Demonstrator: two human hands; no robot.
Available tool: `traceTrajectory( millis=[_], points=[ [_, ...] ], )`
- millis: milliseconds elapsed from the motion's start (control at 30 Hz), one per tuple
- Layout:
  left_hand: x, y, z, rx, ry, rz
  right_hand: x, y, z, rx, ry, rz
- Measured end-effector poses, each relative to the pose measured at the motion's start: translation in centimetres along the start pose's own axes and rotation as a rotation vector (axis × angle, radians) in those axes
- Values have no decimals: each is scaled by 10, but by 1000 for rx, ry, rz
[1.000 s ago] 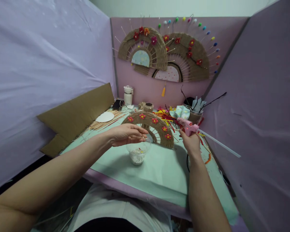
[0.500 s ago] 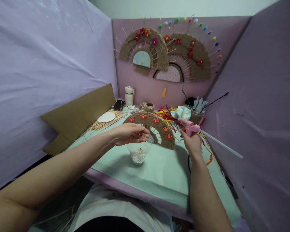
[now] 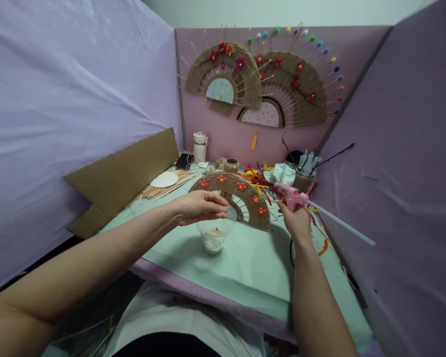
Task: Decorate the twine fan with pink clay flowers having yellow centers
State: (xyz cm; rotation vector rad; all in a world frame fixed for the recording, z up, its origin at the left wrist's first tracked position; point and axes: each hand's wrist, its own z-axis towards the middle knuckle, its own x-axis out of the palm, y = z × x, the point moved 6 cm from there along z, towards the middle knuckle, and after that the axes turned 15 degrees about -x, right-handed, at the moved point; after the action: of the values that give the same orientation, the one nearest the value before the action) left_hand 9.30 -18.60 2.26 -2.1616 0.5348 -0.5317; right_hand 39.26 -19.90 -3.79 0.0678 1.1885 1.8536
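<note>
My left hand (image 3: pixel 204 207) hovers over a clear plastic cup (image 3: pixel 214 238), its fingertips pinched together around something too small to make out. Small white beads (image 3: pixel 213 244) lie in the bottom of the cup, with a bit of red and yellow among them. In my right hand (image 3: pixel 296 218) is a pink hot glue gun (image 3: pixel 290 195), a long clear glue stick (image 3: pixel 344 223) poking from its back end. Behind the cup stands a twine-wrapped half-ring fan (image 3: pixel 230 182), decorated with red flowers with yellow centres. My left hand overlaps part of it.
Cardboard (image 3: pixel 126 173) leans at the left beside thin sticks (image 3: pixel 156 191) and a white oval (image 3: pixel 164 179). A white bottle (image 3: pixel 200 148), a twine roll (image 3: pixel 231 165) and a pot of glue sticks (image 3: pixel 306 171) stand at the back. Finished fans (image 3: pixel 312 79) hang on the back panel.
The fingers of my left hand have drawn closer together above the cup. My right hand holds the glue gun in nearly the same place. The view has shifted slightly.
</note>
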Motion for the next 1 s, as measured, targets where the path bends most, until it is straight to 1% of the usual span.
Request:
traceTrajectory(
  millis=[200, 333, 400, 467, 533, 567, 633, 700, 733, 767, 800, 833, 867, 900, 933, 1000],
  points=[
    [-2, -1, -5, -2, -30, 38, 0, 0, 0, -21, -4, 4],
    [-5, 1, -3, 6, -33, 4, -1, 3, 0, -26, 3, 4],
    [-5, 0, -3, 18, -9, -69, -1, 4, 0, -28, 8, 5],
    [-3, -2, -6, 15, 35, -195, -1, 5, 0, -31, 11, 8],
    [5, -1, -13, 3, 86, -356, -1, 5, 1, -31, 9, 9],
    [13, 1, -17, 4, 111, -434, -1, 5, 1, -29, 6, 9],
    [35, 13, -26, 12, 171, -554, -2, 5, 0, -25, -1, 8],
    [65, 36, -30, -6, 268, -593, -2, 5, 0, -21, -4, 7],
    [82, 52, -29, -60, 336, -599, -2, 5, 0, -21, -4, 7],
    [99, 70, -24, -155, 410, -591, -2, 6, 0, -22, -4, 6],
    [112, 89, -18, -252, 466, -572, -2, 6, 0, -23, -5, 5],
    [120, 106, -9, -323, 493, -550, -3, 7, 0, -25, -6, 5],
    [122, 118, 2, -355, 479, -524, -3, 7, 0, -26, -8, 5],
    [119, 126, 14, -335, 427, -504, -3, 7, 0, -27, -11, 6],
    [111, 130, 26, -292, 360, -490, -3, 6, 1, -27, -15, 7],
    [93, 131, 43, -200, 251, -466, -4, 5, 1, -25, -22, 11]
  ],
)
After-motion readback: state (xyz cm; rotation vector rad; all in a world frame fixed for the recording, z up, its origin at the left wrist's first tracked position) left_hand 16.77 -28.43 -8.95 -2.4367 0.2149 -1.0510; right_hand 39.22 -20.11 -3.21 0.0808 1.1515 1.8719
